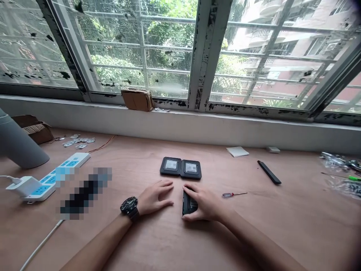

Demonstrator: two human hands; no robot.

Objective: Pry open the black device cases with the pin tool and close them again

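My right hand (204, 204) lies over a small black device (188, 206) on the wooden table (282, 226), fingers curled around its top and side. My left hand (154, 197), with a black watch at the wrist, rests flat on the table just left of it, fingers stretched and holding nothing. Two more black devices with white labels (181, 168) lie side by side just beyond both hands. A small red-handled screwdriver (233, 194) lies to the right of my right hand.
A white and blue power strip (53, 177) with a plug sits at the left. A long black bar (269, 172), a white pad (237, 151) and clear bags of parts (342, 173) lie at the right. Cardboard boxes sit on the sill (137, 99) and far left.
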